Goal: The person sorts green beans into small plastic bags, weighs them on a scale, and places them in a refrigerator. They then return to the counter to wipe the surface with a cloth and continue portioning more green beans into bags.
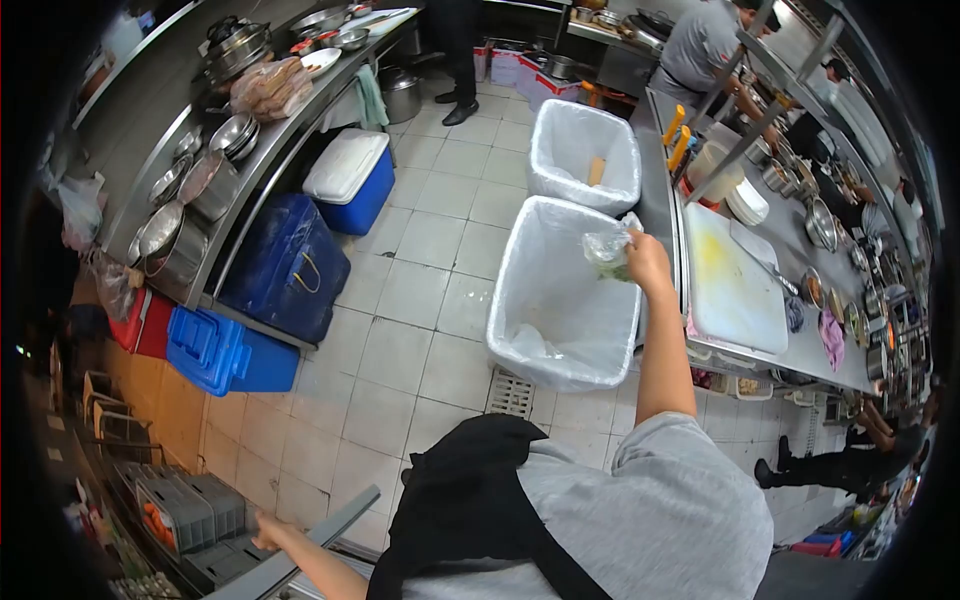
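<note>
My right hand [648,262] is closed on a clear plastic bag [606,248] with something green in its lower part. It hangs over a large bin [510,290] lined with a whitish plastic liner. Inside that bin lies a crumpled pale piece of plastic [538,342]. Far to the lower left, my left hand [270,532] is stretched out with its fingers apart, holding nothing that shows. It is beside a metal rail [345,515] and above grey crates [195,505].
A second lined bin [545,170] stands behind the first. At right, a steel counter carries a stained cutting board [735,290] and a knife [765,265]. Blue coolers [285,265] line the left counter. Other people [700,55] work around the kitchen.
</note>
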A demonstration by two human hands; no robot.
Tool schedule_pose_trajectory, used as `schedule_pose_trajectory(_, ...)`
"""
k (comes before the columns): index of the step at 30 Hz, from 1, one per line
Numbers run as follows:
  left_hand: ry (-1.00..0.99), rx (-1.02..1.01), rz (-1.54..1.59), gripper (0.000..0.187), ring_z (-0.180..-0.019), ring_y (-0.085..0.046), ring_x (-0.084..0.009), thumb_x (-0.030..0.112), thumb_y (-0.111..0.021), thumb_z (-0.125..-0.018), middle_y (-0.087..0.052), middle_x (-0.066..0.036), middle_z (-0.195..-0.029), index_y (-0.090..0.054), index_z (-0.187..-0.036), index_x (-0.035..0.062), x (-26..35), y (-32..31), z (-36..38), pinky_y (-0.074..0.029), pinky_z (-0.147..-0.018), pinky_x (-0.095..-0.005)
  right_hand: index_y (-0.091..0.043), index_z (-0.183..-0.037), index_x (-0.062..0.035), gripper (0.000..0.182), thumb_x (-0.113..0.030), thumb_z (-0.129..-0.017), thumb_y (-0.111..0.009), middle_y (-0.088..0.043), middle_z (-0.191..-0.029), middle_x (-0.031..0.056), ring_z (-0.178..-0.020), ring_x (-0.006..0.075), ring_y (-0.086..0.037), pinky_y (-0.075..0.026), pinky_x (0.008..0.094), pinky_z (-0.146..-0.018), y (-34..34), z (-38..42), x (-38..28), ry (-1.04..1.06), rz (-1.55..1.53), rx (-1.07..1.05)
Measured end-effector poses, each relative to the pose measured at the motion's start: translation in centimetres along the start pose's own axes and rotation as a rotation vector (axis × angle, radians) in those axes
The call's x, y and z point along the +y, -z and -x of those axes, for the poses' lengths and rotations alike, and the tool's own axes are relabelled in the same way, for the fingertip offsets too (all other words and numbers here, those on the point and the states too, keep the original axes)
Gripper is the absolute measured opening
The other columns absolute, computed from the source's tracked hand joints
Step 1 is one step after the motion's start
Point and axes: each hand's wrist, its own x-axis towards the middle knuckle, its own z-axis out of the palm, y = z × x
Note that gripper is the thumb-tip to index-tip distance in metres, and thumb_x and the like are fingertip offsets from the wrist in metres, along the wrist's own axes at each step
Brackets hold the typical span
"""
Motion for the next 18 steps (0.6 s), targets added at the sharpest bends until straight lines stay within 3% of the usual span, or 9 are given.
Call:
schedule_pose_trajectory(1, -0.022, 0.007, 0.033, 0.080, -0.110, -0.047, -0.0401, 0.018, -0.070, -0.072, -0.031, -0.020, -0.128, -0.024, -0.136, 0.0116, -2.9, -0.4, -3.5, -0.049, -0.089, -0.0473, -0.060, -0.108, -0.0061, 0.030, -0.014, -0.081, -0.048, -0.060, -0.095, 0.0241, -0.093, 0.0387, -0.057, -0.043, 0.0456, -0.081, -0.2, -0.7, -0.2, 0.025, -0.011, 0.035)
schedule_pose_trajectory(5, -0.017, 0.102, -0.130, 0.086, -0.110, -0.046, -0.0395, 0.018, -0.074, -0.068, -0.028, -0.022, -0.127, -0.022, -0.137, 0.0131, -5.2, 2.4, -3.1, -0.048, -0.086, -0.0484, -0.060, -0.108, -0.0055, 0.030, -0.013, -0.082, -0.047, -0.060, -0.096, 0.0233, -0.094, 0.0390, -0.056, -0.044, 0.0429, -0.080, 0.4, -2.4, -1.7, 0.029, -0.103, 0.092)
schedule_pose_trajectory(7, -0.019, 0.152, -0.177, 0.087, -0.110, -0.045, -0.0394, 0.016, -0.074, -0.067, -0.029, -0.021, -0.126, -0.022, -0.137, 0.0130, -7.0, 3.8, -3.0, -0.046, -0.086, -0.0488, -0.059, -0.106, -0.0007, 0.029, -0.008, -0.083, -0.045, -0.063, -0.082, 0.0186, -0.075, 0.0280, -0.060, -0.045, 0.0338, -0.070, -0.2, -3.7, -2.5, 0.099, -0.259, 0.163)
schedule_pose_trajectory(8, -0.018, 0.180, -0.198, 0.088, -0.110, -0.045, -0.0394, 0.015, -0.075, -0.066, -0.030, -0.021, -0.126, -0.023, -0.137, 0.0129, -8.0, 4.7, -3.3, -0.045, -0.085, -0.0489, -0.061, -0.100, 0.0009, 0.026, -0.008, -0.084, -0.043, -0.064, -0.079, 0.0102, -0.071, 0.0172, -0.057, -0.044, 0.0279, -0.066, 0.3, -3.6, -4.3, 0.080, -0.430, 0.089)
schedule_pose_trajectory(11, -0.025, 0.220, -0.266, 0.088, -0.110, -0.044, -0.0393, 0.018, -0.076, -0.066, -0.031, -0.022, -0.125, -0.023, -0.137, 0.0128, -12.8, 7.0, -5.2, -0.042, -0.086, -0.0480, -0.063, -0.095, -0.0008, 0.025, -0.012, -0.086, -0.042, -0.064, -0.083, 0.0055, -0.071, 0.0137, -0.056, -0.044, 0.0272, -0.066, -0.5, -3.5, -10.2, -0.032, -0.962, -0.085)
schedule_pose_trajectory(12, 0.031, 0.232, -0.286, 0.087, -0.110, -0.044, -0.0385, 0.018, -0.075, -0.067, -0.032, -0.022, -0.126, -0.023, -0.137, 0.0123, -14.1, 7.4, -5.8, -0.042, -0.087, -0.0473, -0.063, -0.093, -0.0023, 0.026, -0.016, -0.088, -0.042, -0.064, -0.087, 0.0057, -0.075, 0.0151, -0.058, -0.046, 0.0279, -0.069, -0.8, -3.5, -12.2, -0.073, -0.925, -0.271)
schedule_pose_trajectory(14, 0.153, 0.268, -0.314, 0.085, -0.111, -0.044, -0.0369, 0.019, -0.074, -0.068, -0.034, -0.022, -0.128, -0.023, -0.136, 0.0114, -16.1, 8.6, -7.1, -0.041, -0.089, -0.0461, -0.062, -0.094, -0.0011, 0.028, -0.021, -0.089, -0.044, -0.064, -0.089, 0.0077, -0.079, 0.0175, -0.059, -0.047, 0.0297, -0.071, -3.2, -2.4, -17.6, -0.036, -1.113, -0.436)
schedule_pose_trajectory(17, 0.215, -0.036, -0.029, 0.075, -0.115, -0.042, -0.0315, 0.015, -0.072, -0.069, -0.038, -0.019, -0.130, -0.031, -0.133, 0.0101, -15.0, 9.1, -6.2, -0.037, -0.094, -0.0424, -0.060, -0.095, 0.0009, 0.036, -0.031, -0.089, -0.046, -0.064, -0.093, 0.0110, -0.086, 0.0212, -0.061, -0.048, 0.0330, -0.077, -8.4, 1.3, -27.1, 0.077, -1.312, -0.750)
schedule_pose_trajectory(18, 0.157, -0.195, -0.014, 0.068, -0.116, -0.042, -0.0286, 0.016, -0.070, -0.070, -0.040, -0.016, -0.130, -0.036, -0.129, 0.0109, -17.1, 8.0, -8.7, -0.035, -0.095, -0.0410, -0.061, -0.098, -0.0008, 0.036, -0.033, -0.089, -0.046, -0.062, -0.098, 0.0104, -0.091, 0.0202, -0.059, -0.049, 0.0357, -0.076, -10.1, 3.3, -30.5, 0.082, -1.340, -0.899)
